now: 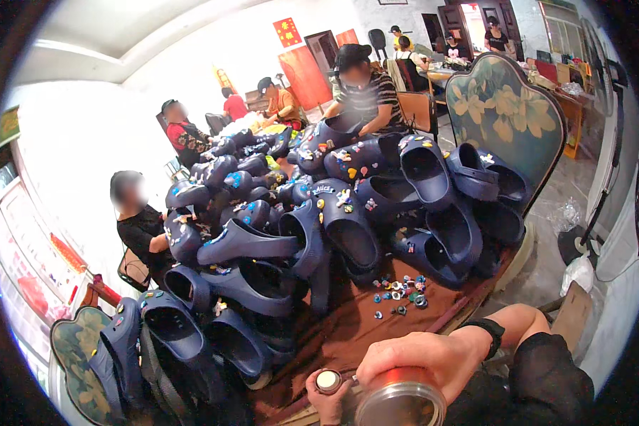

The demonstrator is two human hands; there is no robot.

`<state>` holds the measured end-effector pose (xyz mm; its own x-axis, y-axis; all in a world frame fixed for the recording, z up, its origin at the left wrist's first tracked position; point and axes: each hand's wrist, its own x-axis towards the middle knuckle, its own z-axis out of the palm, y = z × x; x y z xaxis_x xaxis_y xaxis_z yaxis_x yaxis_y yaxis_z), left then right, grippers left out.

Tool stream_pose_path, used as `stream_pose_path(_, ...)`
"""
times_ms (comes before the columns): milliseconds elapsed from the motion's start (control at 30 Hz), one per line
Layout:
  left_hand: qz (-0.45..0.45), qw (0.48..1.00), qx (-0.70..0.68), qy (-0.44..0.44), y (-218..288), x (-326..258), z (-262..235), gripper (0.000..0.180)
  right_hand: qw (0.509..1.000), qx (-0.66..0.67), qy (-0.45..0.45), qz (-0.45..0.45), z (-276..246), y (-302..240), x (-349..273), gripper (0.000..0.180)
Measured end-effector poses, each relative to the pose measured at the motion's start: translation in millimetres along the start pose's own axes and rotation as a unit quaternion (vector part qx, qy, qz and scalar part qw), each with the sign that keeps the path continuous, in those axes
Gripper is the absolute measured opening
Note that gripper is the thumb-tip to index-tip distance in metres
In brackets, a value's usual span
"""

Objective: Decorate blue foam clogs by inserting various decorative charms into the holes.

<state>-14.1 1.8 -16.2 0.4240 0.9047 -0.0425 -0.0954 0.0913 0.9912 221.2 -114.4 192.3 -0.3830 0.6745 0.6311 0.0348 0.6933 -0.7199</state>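
Note:
Low in the view, my right hand (422,358) is wrapped round a see-through round container (403,406) with a reddish part under the fingers. Just left of it, my left hand (326,406) grips a small round brown piece with a cream disc on top (328,381); its exact kind I cannot make out. Both hands are at the near edge of the brown-covered table (362,334). Beyond them lies a loose cluster of small colourful shoe charms (405,290). Dark blue clogs (351,238), many with charms fixed on, are heaped past the charms.
More clogs (174,326) stack up at the left edge, near a floral chair back (78,355). Another floral chair back (504,99) rises at the right. A person in a striped top (376,99) sits across the heap; several other people sit around the room.

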Motion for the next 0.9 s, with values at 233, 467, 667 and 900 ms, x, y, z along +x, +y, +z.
stream_pose_path(233,0.410,0.727,0.546,0.080,-315.5,102.4,-151.4,0.065,0.981,0.135,0.013,-0.141,18.1,1.5,27.9,0.064)
stream_pose_path(467,0.220,0.941,0.250,0.058,-323.2,59.5,-130.3,0.070,0.990,0.065,0.038,-0.119,3.0,1.4,15.2,0.063)
stream_pose_path(667,0.118,0.990,0.039,0.072,-73.0,15.1,-20.5,0.072,0.998,-0.009,-0.013,-0.059,6.3,-18.8,11.5,0.065)
stream_pose_path(900,0.092,0.994,-0.012,0.062,-51.3,2.5,-15.3,0.068,0.997,-0.028,0.006,-0.068,6.0,-12.9,9.7,0.069)
